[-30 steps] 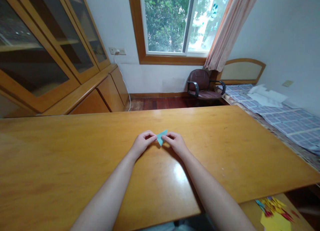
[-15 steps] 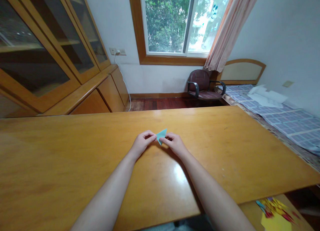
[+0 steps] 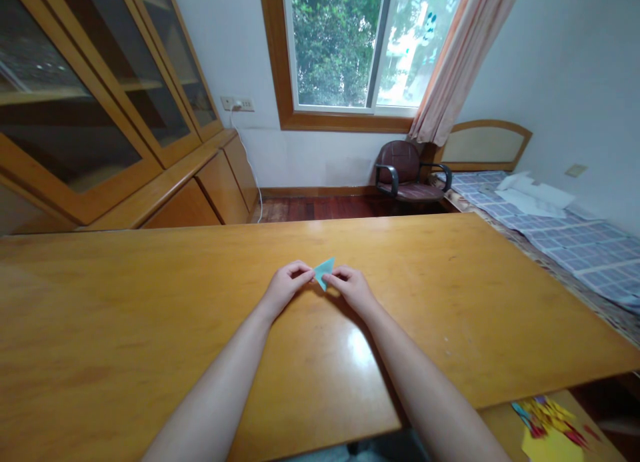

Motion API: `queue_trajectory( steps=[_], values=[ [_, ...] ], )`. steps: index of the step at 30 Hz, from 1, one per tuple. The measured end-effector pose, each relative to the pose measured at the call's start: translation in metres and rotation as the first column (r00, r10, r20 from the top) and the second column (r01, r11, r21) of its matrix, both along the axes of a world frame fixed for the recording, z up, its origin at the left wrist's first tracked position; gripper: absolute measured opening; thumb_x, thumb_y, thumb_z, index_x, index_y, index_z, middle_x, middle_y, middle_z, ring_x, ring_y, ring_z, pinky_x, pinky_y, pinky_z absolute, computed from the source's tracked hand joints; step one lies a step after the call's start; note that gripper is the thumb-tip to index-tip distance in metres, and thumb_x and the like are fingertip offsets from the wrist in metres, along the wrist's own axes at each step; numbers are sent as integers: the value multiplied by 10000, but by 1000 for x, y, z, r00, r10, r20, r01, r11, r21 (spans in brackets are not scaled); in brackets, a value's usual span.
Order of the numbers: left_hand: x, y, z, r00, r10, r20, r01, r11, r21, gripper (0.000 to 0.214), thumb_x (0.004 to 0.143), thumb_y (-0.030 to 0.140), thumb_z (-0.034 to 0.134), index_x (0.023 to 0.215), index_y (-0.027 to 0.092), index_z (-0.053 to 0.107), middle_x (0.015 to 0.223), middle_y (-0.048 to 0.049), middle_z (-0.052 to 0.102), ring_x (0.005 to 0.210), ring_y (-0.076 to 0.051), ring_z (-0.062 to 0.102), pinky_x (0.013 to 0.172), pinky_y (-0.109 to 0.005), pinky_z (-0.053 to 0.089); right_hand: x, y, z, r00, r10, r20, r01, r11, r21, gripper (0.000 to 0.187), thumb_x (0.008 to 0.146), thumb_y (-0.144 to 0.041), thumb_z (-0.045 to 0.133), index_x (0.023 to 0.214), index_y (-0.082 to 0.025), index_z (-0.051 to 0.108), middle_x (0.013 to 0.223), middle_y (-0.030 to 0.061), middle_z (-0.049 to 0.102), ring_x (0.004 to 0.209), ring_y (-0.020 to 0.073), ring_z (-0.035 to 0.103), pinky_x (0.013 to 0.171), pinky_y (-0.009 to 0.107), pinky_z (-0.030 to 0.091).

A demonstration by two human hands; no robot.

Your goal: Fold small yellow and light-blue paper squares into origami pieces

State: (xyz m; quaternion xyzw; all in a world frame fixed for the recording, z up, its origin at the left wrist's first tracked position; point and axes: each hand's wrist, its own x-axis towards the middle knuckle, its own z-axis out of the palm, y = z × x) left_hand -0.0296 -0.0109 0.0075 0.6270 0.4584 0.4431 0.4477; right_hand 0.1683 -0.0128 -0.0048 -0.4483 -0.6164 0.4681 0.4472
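Between the left hand [image 3: 286,287] and the right hand [image 3: 353,290], a small piece of folded turquoise paper [image 3: 324,270] was positioned over the wooden tabletop [image 3: 150,329]. The left hand pinched the paper's left corner between thumb and fingers. The right hand pinched its right portion, the thumb lying across the face toward the camera; the fingers behind were partly hidden. One pointed corner extended beyond both hands, angled toward the right; another pointed back between the wrists. Contact between paper and tabletop could not be determined.

To the right of the right forearm and nearer the body, a lower wooden surface [image 3: 500,430] carried yellow paper [image 3: 553,447] and a cluster of small multicoloured pieces [image 3: 547,414], mainly yellow and red. Well beyond the hands, past the far table edge, stood a maroon armchair [image 3: 400,161] with black armrests, below and to the right of a sliding window [image 3: 335,49]. Far to the left of the left hand was a glass-doored wooden cabinet [image 3: 150,157]. Far to the right of the right hand, a bed bore a checked sheet [image 3: 565,249].
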Motion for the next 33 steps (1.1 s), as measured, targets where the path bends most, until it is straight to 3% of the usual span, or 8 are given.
queue_trajectory(
  steps=[11,33],
  values=[
    [2,-2,2,999,-1,54,1,1000,5,199,760,362,710,776,163,703,791,-36,676,782,-188,610,768,-284,461,0,0,5,994,0,-105,-7,998,-65,267,750,-431,706,724,-167,735,713,19,704,690,168,597,716,284,444],
    [1,-1,0,998,28,49,-28,1000,-7,213,769,375,700,712,170,709,750,-33,662,766,-185,589,769,-279,439,0,1,-4,999,31,35,-32,999,34,253,825,-413,665,806,-180,761,792,32,721,774,183,613,726,276,444]
  ],
)
